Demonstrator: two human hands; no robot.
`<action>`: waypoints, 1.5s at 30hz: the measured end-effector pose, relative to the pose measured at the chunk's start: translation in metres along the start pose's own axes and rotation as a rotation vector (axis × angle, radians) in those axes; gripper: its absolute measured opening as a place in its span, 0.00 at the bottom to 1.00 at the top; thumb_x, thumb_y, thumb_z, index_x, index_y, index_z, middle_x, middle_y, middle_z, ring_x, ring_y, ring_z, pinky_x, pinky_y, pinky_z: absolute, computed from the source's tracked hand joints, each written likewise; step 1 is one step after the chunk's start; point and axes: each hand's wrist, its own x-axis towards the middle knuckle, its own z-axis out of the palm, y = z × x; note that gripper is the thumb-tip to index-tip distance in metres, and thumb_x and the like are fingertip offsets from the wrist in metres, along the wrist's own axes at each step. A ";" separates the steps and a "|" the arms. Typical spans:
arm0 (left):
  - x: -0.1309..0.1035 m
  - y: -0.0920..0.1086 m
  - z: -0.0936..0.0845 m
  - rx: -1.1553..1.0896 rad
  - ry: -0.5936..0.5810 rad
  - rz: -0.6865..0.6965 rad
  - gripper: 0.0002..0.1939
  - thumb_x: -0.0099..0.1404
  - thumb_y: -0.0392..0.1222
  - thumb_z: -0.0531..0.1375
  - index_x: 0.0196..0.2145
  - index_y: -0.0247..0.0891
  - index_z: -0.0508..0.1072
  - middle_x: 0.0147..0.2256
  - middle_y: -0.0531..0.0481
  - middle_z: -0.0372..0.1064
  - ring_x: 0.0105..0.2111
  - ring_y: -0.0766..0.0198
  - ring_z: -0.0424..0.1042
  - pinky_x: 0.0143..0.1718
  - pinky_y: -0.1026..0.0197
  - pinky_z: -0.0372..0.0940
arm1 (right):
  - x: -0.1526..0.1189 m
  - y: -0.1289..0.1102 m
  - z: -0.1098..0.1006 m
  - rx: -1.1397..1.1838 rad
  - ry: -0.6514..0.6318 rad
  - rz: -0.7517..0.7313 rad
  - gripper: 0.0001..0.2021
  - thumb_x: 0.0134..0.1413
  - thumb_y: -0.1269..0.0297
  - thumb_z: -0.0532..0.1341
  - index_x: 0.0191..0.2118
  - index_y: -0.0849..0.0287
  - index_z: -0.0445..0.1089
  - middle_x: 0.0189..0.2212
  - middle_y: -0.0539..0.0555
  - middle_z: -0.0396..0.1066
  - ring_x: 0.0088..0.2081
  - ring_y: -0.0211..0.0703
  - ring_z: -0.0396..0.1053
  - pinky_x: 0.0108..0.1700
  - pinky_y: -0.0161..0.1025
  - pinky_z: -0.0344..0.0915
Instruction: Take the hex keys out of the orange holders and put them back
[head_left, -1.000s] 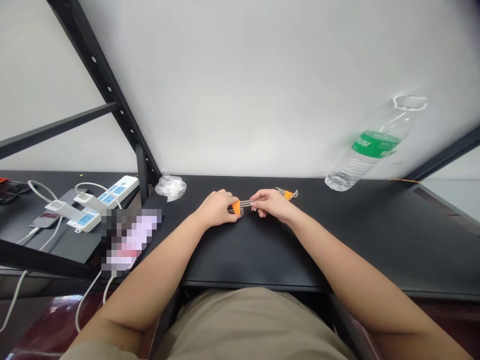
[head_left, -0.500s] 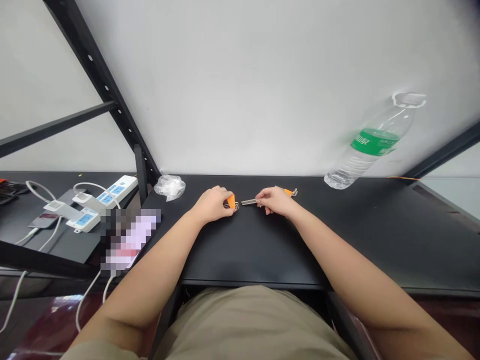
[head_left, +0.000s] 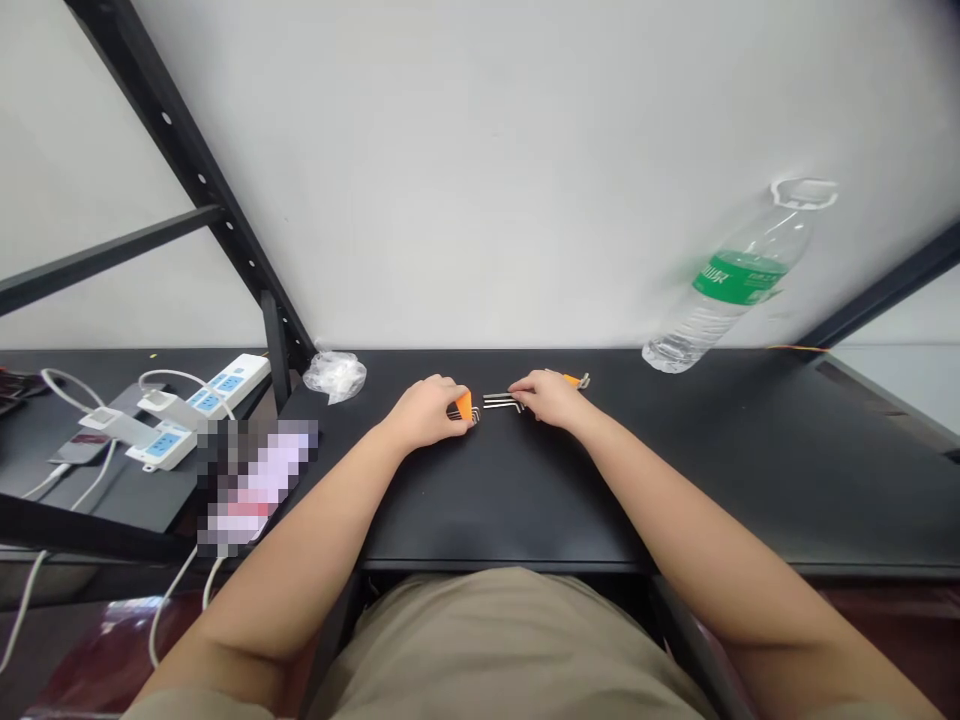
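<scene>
Loose hex keys [head_left: 500, 405] have gone from a bunch in your fingers half a second back to a spread-out row on the black tabletop [head_left: 510, 500], bends toward your right hand [head_left: 553, 398]. Its fingertips sit over those bent ends, maybe to keep them from rolling (can't tell if you're actually pinching one). Your left hand [head_left: 429, 412] has the orange holder [head_left: 464, 404] pinched between thumb and fingers, more keys in it with their bends facing the loose ones; I'd guess that grip is just steadying it. Second orange holder [head_left: 572, 380] lies behind your right hand, which partly blocks it. Crumpled plastic bag [head_left: 335, 375] is near your left hand, big bottle [head_left: 739, 277] is well off to the right, power strip [head_left: 232, 382] past the metal post [head_left: 276, 345]
</scene>
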 end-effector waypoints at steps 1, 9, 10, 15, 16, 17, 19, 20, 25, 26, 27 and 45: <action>0.000 0.000 0.000 0.001 0.001 -0.002 0.13 0.61 0.53 0.64 0.39 0.44 0.74 0.37 0.49 0.71 0.39 0.56 0.69 0.37 0.58 0.64 | 0.000 0.000 0.000 -0.023 0.005 -0.004 0.12 0.64 0.63 0.59 0.46 0.52 0.81 0.45 0.55 0.79 0.44 0.46 0.73 0.50 0.41 0.66; -0.002 0.004 0.000 -0.004 -0.009 -0.002 0.14 0.62 0.53 0.64 0.41 0.44 0.75 0.39 0.48 0.72 0.41 0.56 0.70 0.38 0.58 0.65 | -0.008 0.000 -0.002 -0.112 -0.031 -0.118 0.14 0.61 0.56 0.64 0.50 0.52 0.79 0.49 0.57 0.73 0.47 0.48 0.72 0.53 0.42 0.65; -0.002 0.005 0.000 -0.004 -0.011 -0.005 0.14 0.62 0.53 0.65 0.42 0.44 0.75 0.39 0.48 0.72 0.41 0.56 0.70 0.38 0.58 0.65 | -0.009 -0.001 -0.002 -0.115 -0.031 -0.134 0.13 0.62 0.58 0.64 0.49 0.52 0.79 0.48 0.57 0.73 0.47 0.47 0.72 0.52 0.41 0.65; -0.002 0.007 0.001 -0.035 0.006 0.001 0.15 0.61 0.52 0.65 0.43 0.45 0.75 0.39 0.49 0.72 0.41 0.56 0.70 0.38 0.58 0.65 | -0.011 -0.008 0.000 -0.098 0.018 -0.153 0.11 0.63 0.65 0.61 0.47 0.54 0.79 0.47 0.58 0.73 0.45 0.47 0.72 0.50 0.42 0.65; -0.002 0.008 0.001 -0.046 0.016 0.007 0.15 0.61 0.52 0.65 0.43 0.45 0.75 0.39 0.49 0.72 0.41 0.56 0.70 0.39 0.58 0.65 | -0.012 -0.011 0.000 -0.089 0.036 -0.155 0.12 0.63 0.64 0.61 0.48 0.55 0.79 0.48 0.58 0.72 0.45 0.47 0.72 0.50 0.42 0.65; -0.002 0.009 0.000 -0.059 0.026 0.015 0.14 0.61 0.52 0.65 0.43 0.45 0.75 0.39 0.49 0.72 0.41 0.56 0.70 0.39 0.58 0.65 | -0.014 -0.015 -0.001 -0.084 0.054 -0.162 0.12 0.64 0.63 0.60 0.48 0.55 0.78 0.49 0.58 0.72 0.45 0.47 0.72 0.51 0.42 0.65; -0.003 0.011 0.000 -0.085 0.047 0.032 0.13 0.62 0.51 0.65 0.42 0.45 0.75 0.38 0.49 0.71 0.40 0.57 0.70 0.40 0.58 0.65 | -0.018 -0.026 -0.001 -0.017 0.065 -0.199 0.13 0.66 0.59 0.59 0.47 0.55 0.79 0.48 0.58 0.73 0.46 0.46 0.72 0.51 0.42 0.65; -0.003 0.012 -0.001 -0.096 0.056 0.041 0.12 0.62 0.50 0.65 0.42 0.45 0.75 0.38 0.49 0.71 0.40 0.58 0.70 0.40 0.58 0.65 | -0.020 -0.032 -0.001 0.061 0.037 -0.216 0.14 0.67 0.56 0.59 0.46 0.55 0.79 0.46 0.57 0.74 0.44 0.45 0.72 0.48 0.41 0.66; -0.004 0.014 0.000 -0.104 0.077 0.066 0.11 0.63 0.50 0.64 0.40 0.44 0.74 0.37 0.50 0.70 0.39 0.59 0.69 0.39 0.59 0.64 | -0.026 -0.050 0.009 0.546 -0.259 -0.102 0.21 0.62 0.43 0.60 0.39 0.57 0.78 0.23 0.49 0.70 0.23 0.36 0.62 0.26 0.35 0.58; -0.003 0.014 0.000 -0.096 0.071 0.070 0.11 0.62 0.50 0.65 0.40 0.44 0.74 0.37 0.50 0.70 0.39 0.59 0.69 0.39 0.59 0.64 | -0.026 -0.050 0.012 0.589 -0.290 -0.060 0.21 0.61 0.43 0.62 0.37 0.58 0.78 0.21 0.48 0.68 0.21 0.35 0.60 0.25 0.34 0.56; -0.003 0.015 0.001 -0.086 0.059 0.074 0.11 0.62 0.50 0.65 0.39 0.44 0.74 0.37 0.50 0.70 0.39 0.59 0.69 0.39 0.59 0.63 | -0.025 -0.049 0.015 0.622 -0.313 -0.022 0.20 0.59 0.44 0.64 0.35 0.59 0.77 0.20 0.48 0.67 0.20 0.34 0.59 0.24 0.34 0.55; -0.001 -0.005 -0.001 -0.015 -0.050 -0.009 0.15 0.59 0.53 0.66 0.40 0.43 0.75 0.38 0.48 0.71 0.39 0.55 0.71 0.37 0.57 0.64 | -0.020 -0.026 -0.013 0.445 -0.411 0.176 0.16 0.54 0.51 0.68 0.29 0.61 0.75 0.23 0.52 0.73 0.16 0.31 0.57 0.16 0.33 0.49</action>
